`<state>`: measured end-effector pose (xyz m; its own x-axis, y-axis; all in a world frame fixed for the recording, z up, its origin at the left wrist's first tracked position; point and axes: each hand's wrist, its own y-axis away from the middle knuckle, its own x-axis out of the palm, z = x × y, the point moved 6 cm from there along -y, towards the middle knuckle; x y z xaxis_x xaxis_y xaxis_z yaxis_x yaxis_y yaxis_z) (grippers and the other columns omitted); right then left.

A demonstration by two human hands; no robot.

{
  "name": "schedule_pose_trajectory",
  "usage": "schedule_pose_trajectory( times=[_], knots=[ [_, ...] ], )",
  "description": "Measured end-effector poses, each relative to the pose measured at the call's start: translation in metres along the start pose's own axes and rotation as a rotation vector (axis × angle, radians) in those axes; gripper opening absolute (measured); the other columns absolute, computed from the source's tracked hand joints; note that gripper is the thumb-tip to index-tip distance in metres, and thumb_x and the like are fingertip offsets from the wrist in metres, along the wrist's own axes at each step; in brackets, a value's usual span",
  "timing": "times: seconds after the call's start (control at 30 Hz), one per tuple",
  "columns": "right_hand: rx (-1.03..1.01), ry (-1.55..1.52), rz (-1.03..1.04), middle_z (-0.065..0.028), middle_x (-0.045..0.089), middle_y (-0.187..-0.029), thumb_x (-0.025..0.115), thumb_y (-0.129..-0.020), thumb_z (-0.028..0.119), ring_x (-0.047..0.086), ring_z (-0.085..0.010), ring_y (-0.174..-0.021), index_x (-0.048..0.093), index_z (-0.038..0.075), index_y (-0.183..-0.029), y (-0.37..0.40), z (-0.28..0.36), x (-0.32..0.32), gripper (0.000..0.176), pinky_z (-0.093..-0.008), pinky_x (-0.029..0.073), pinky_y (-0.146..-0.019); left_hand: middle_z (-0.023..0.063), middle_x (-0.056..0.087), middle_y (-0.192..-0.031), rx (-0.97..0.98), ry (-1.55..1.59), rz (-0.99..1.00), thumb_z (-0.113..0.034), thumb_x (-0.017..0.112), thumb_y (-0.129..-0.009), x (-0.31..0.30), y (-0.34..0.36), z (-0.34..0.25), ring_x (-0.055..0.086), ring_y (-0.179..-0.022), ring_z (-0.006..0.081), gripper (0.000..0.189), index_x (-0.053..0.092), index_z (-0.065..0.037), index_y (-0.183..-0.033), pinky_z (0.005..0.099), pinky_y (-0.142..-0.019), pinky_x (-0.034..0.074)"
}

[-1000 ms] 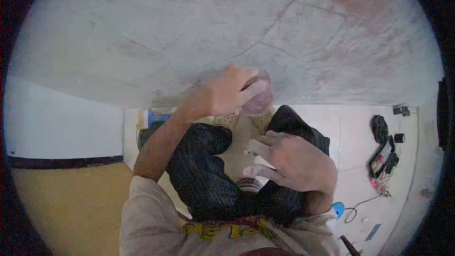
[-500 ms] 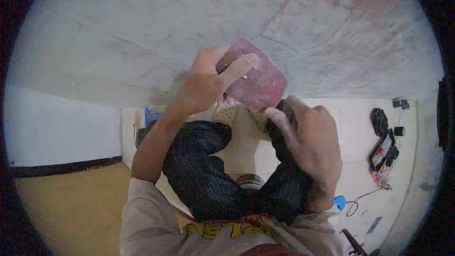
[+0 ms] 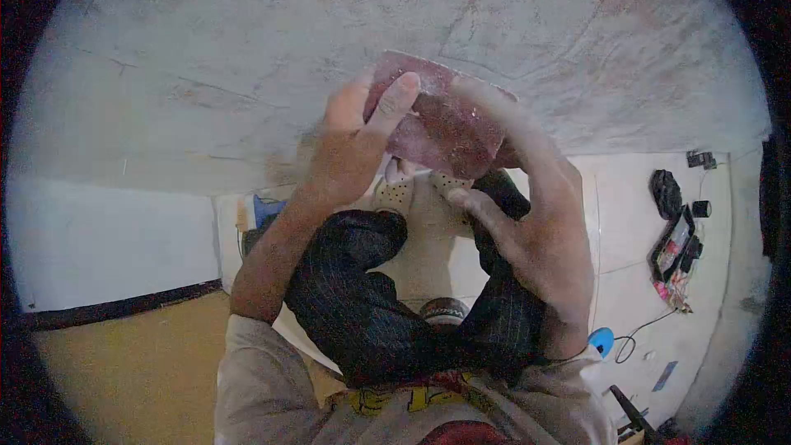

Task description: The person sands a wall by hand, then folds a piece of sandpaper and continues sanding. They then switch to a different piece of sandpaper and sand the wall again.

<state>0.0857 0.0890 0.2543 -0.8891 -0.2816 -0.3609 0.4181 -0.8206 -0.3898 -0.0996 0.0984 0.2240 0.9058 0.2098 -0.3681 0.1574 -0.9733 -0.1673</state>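
Note:
A dusty reddish rectangular pad [image 3: 449, 128], like sandpaper, is held up in front of the wall. My left hand [image 3: 354, 136] grips its left end, thumb on the face towards me and fingers behind. My right hand [image 3: 535, 198] is at the pad's right side, blurred, with its fingers stretched over the upper right part of the face and the thumb apart below the lower edge. Whitish dust lies on the pad and on my fingers.
A grey, cracked and patchy wall [image 3: 272, 25] rises ahead. Below are my dark-trousered legs and perforated shoes [image 3: 394, 194]. On the pale floor at right lie a black tray [image 3: 674, 243], cables and a blue disc [image 3: 601, 343]. A brown surface [image 3: 140, 371] is at lower left.
The pad has moved slightly left and up and is turned flatter. My right hand has risen, its fingers now spread over the pad's face instead of beside its lower right corner.

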Motion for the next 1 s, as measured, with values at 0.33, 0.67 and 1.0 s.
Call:
schedule_pose_trajectory(
  times=[0.33,0.67,1.0],
  knots=[
    [0.067,0.209,0.011,-0.0171,0.064,-0.113,0.074,-0.071,-0.002,0.064,-0.0336,-0.104,0.066,0.01,-0.122,-0.002,-0.002,-0.001,0.052,-0.0375,0.05,-0.091,0.0069,0.064,-0.097,-0.086,0.201,0.13,-0.033,0.055,-0.1,0.012,-0.002,0.004,0.062,-0.092,0.0131,0.037,0.057,-0.001,-0.12,0.0289,-0.083,0.05],
    [0.069,0.075,-0.024,-0.0211,0.065,-0.113,0.068,-0.085,0.011,0.064,-0.0377,-0.105,0.066,0.003,-0.117,-0.014,0.003,-0.004,0.034,-0.0408,0.049,-0.093,0.0083,0.061,-0.116,0.084,0.408,0.385,-0.019,0.071,-0.09,0.008,-0.01,-0.01,0.056,-0.106,0.0139,0.054,0.049,-0.007,-0.138,0.03,-0.092,0.048],
    [0.193,-0.086,-0.117,-0.0177,0.071,-0.103,0.064,-0.093,0.02,0.066,-0.025,-0.101,0.071,0.0,-0.109,0.0,-0.01,-0.005,0.026,-0.0364,0.046,-0.092,0.0039,0.07,-0.097,0.101,0.32,0.502,-0.004,0.068,-0.087,0.018,0.002,-0.004,0.066,-0.08,0.0105,0.04,0.064,-0.01,-0.126,0.025,-0.058,0.055]
  ],
)
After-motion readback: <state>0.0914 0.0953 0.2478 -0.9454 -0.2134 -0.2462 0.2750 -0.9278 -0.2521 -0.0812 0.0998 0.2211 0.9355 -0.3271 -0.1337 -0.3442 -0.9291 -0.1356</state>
